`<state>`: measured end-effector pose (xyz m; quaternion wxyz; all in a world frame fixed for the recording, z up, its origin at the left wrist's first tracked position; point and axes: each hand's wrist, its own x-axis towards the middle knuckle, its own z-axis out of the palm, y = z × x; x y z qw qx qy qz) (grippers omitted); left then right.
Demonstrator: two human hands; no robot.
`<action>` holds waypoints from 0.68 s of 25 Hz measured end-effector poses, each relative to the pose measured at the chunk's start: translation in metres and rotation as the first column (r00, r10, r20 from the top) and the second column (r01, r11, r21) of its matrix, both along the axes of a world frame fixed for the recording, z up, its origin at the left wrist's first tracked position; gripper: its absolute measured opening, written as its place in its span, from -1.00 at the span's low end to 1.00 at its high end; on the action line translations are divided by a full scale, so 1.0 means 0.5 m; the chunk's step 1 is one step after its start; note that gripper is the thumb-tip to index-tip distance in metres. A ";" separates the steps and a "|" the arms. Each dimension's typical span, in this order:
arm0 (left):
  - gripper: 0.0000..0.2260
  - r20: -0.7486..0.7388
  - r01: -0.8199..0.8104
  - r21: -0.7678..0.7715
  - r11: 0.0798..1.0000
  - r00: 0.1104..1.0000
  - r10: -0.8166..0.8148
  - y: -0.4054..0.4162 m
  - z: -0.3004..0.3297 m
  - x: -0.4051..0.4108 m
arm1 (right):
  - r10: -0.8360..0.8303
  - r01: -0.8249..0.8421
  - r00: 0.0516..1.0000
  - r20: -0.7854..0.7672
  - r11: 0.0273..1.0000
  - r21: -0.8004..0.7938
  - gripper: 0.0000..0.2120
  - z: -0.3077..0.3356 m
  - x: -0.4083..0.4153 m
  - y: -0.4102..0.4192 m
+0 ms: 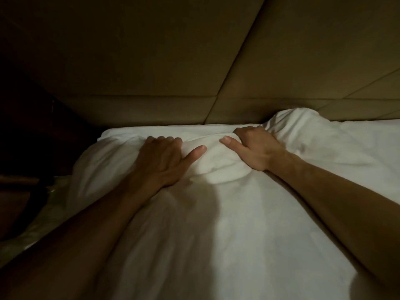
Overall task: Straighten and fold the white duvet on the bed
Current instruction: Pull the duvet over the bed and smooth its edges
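**Both hands gripping the far edge of the duvet**

The white duvet [216, 213] covers the bed from the near edge of the view up to the padded headboard [151, 61], which rises behind it in large tan panels with stitched seams. The cloth lies mostly flat in the foreground, with soft creases, and is bunched into a rounded ridge at its far end, close to the headboard.

The left hand [160, 158] lies on the left part of that ridge. Its fingers are curled over the far side of the fold and its thumb stretches out to the right across the cloth, so the hand grips a bunch of duvet. The right hand [253, 148] sits just beside it, on the right part of the ridge. Its fingers are also hooked into the cloth, and its thumb points left toward the other thumb; the two thumb tips are near each other but apart.

Behind the right hand the duvet stands up in a loose hump [296, 120] against the headboard. Both bare forearms reach in from the lower corners and rest on the cloth. To the left of the bed the room is dark, and little can be made out there.
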<state>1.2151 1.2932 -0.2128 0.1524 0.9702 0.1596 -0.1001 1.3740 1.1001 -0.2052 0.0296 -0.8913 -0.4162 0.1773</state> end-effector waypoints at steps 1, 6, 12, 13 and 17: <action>-0.24 -0.004 0.006 -0.008 1.000 1.000 -0.006 -0.003 0.003 -0.005 | 0.004 -0.004 1.000 0.023 1.000 0.004 -0.18 0.008 -0.007 -0.004; -0.13 0.178 0.085 0.098 0.992 0.979 -0.102 -0.039 0.074 -0.043 | 0.006 -0.019 0.987 0.163 0.997 0.079 -0.24 0.123 -0.064 -0.059; -0.24 0.410 0.158 0.068 0.985 0.896 -0.172 -0.129 0.313 -0.153 | -0.007 -0.057 0.900 0.435 0.989 0.135 -0.14 0.363 -0.218 -0.197; -0.25 0.441 0.165 0.062 0.984 0.880 -0.176 -0.147 0.358 -0.179 | -0.022 -0.053 0.887 0.462 0.987 0.149 -0.14 0.400 -0.251 -0.216; -0.28 0.517 0.225 0.073 0.972 0.825 -0.230 -0.246 0.509 -0.330 | -0.043 -0.071 0.822 0.568 0.982 0.178 -0.14 0.543 -0.405 -0.315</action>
